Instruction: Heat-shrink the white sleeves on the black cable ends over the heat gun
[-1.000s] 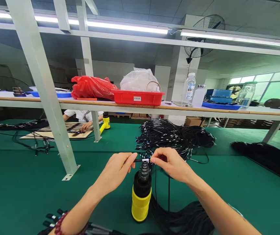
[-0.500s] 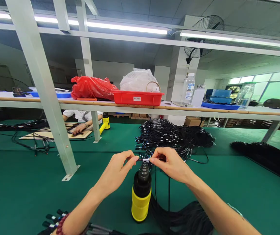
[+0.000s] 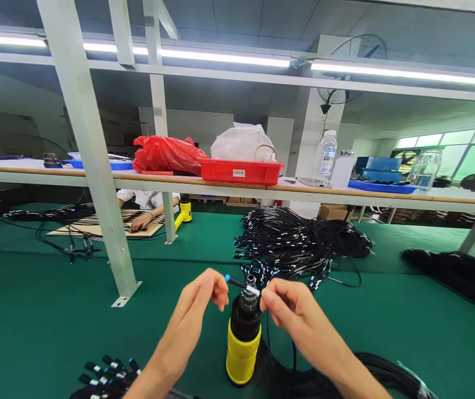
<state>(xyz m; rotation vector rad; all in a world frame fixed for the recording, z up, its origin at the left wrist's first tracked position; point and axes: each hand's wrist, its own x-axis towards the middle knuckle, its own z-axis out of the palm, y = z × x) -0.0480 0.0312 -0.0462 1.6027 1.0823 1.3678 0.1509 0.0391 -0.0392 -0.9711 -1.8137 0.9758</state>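
Note:
A yellow and black heat gun stands upright on the green table, its nozzle pointing up. My right hand pinches a thin black cable just beside a white sleeve. The cable's end, with a blue tip, lies across the top of the nozzle, pointing left; whether it touches is unclear. My left hand is just left of that tip, holding nothing, its fingers loosely bent and apart. Black cables run along the table below my right hand.
A large bundle of black cables lies behind the heat gun. Sleeved cable ends sit at the front left. A metal post and a shelf with a red bin stand ahead. Another person's hand works at a board beyond.
My left hand has let go of the cable and moved away to the left. My right hand still holds it, now slightly lower, with the cable tilted. The view has shifted slightly.

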